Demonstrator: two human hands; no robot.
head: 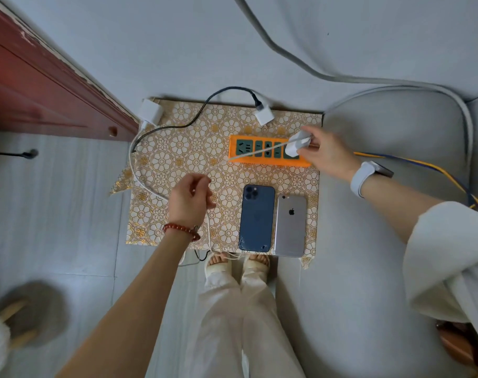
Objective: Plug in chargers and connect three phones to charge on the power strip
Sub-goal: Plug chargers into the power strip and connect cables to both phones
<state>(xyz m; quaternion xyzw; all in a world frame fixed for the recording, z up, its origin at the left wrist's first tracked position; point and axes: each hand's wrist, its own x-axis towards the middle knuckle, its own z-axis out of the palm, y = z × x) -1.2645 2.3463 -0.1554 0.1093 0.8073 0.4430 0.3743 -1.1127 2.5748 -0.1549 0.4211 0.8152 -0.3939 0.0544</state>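
An orange power strip [233, 148] with dark sockets lies on a flower-patterned mat [183, 156]. My right hand [327, 155] grips a white charger [298, 144] over the strip's right end; whether its prongs are in a socket I cannot tell. Its white cable [257, 152] runs left across the strip to my left hand [190, 199], which pinches it, and hangs down past my wrist. A blue phone [257, 218] and a silver phone [291, 226] lie face down side by side below the strip. Two more white chargers [150, 112] [264, 114] rest at the mat's far edge.
A black cable [205, 105] joins the far right charger; a white cable [139, 175] curves down the mat's left side. A dark red door [49, 85] stands at left. A grey cushioned seat [382, 214] lies right, with yellow and blue wires [437, 170]. My feet [238, 261] are at the mat's near edge.
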